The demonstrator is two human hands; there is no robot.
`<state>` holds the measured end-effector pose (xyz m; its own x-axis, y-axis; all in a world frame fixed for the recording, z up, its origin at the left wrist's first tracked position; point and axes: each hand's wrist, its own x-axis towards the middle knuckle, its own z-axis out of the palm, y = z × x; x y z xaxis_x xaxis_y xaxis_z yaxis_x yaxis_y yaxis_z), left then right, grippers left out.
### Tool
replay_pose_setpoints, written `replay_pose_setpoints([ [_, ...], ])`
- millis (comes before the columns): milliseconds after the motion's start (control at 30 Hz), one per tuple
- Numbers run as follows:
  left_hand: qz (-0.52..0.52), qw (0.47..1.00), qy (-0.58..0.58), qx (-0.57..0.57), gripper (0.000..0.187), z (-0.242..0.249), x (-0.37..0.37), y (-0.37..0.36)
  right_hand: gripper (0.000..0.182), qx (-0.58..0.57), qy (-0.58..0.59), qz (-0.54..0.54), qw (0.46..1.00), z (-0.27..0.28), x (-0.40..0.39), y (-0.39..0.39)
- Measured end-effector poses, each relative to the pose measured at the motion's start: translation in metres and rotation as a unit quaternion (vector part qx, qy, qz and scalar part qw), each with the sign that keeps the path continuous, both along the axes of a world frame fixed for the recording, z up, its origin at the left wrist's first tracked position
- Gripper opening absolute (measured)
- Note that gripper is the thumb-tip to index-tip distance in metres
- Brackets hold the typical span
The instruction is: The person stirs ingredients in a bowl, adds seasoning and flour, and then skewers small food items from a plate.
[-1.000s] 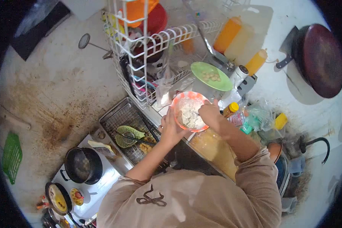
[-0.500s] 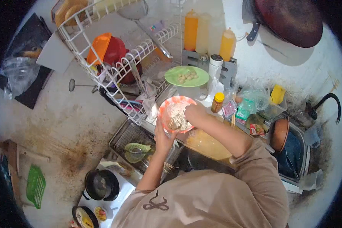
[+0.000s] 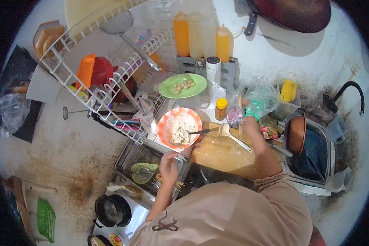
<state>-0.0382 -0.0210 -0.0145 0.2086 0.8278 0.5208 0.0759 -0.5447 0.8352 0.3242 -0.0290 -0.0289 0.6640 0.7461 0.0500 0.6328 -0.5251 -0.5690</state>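
My left hand (image 3: 168,167) hovers with loosely bent fingers just below the orange-and-white bowl (image 3: 164,132), and nothing shows in it. A pale floury mixture (image 3: 180,133) fills the bowl, with a dark-handled spoon (image 3: 199,132) resting in it. Beyond the cutting board, my right hand (image 3: 250,124) reaches among small packets (image 3: 234,115) and a clear plastic bag (image 3: 261,98), beside some thin wooden sticks (image 3: 240,130). Its fingertips are mostly hidden, so I cannot tell what they grip. On the wooden cutting board (image 3: 217,152) lies a cream-coloured ladle (image 3: 235,138).
Behind the bowl is a green plate (image 3: 166,88) of small round balls (image 3: 184,86). A yellow-capped jar (image 3: 220,110) and a white flask (image 3: 213,76) stand nearby. Left is a white dish rack (image 3: 98,104); right, a sink (image 3: 327,164) holding a brown pan (image 3: 296,135).
My left hand has let go of the bowl and dropped below it. My right hand has left the mixture and moved right to the packets. The spoon and ladle now show; the view has shifted.
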Motion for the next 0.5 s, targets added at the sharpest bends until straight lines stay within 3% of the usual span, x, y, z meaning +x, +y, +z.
replay_pose_setpoints([
  [33, -0.007, 0.998, 0.036, 0.050, 0.022, 0.005, 0.008, 0.001, 0.024, -0.007, 0.051, -0.007, 0.999, -0.003, 0.005, 0.000],
  [100, -0.049, 0.999, -0.009, -0.014, 0.017, 0.021, 0.030, -0.011, 0.025, -0.019, 0.150, -0.021, 0.988, -0.015, 0.019, 0.002],
  [267, -0.214, 0.974, 0.075, 0.031, 0.014, 0.035, 0.078, -0.020, 0.017, 0.098, 0.331, -0.025, 0.938, -0.019, 0.027, -0.017],
  [367, -0.308, 0.945, 0.063, -0.086, 0.016, 0.040, 0.114, -0.028, 0.009, 0.130, 0.356, -0.018, 0.925, -0.001, 0.013, -0.043],
  [400, -0.345, 0.919, -0.036, -0.187, 0.020, 0.033, 0.130, -0.033, 0.009, 0.137, 0.367, -0.005, 0.920, 0.000, 0.012, -0.051],
  [500, -0.334, 0.877, -0.060, -0.340, 0.021, 0.033, 0.165, -0.037, 0.006, 0.184, 0.368, 0.023, 0.911, 0.025, -0.008, -0.079],
])
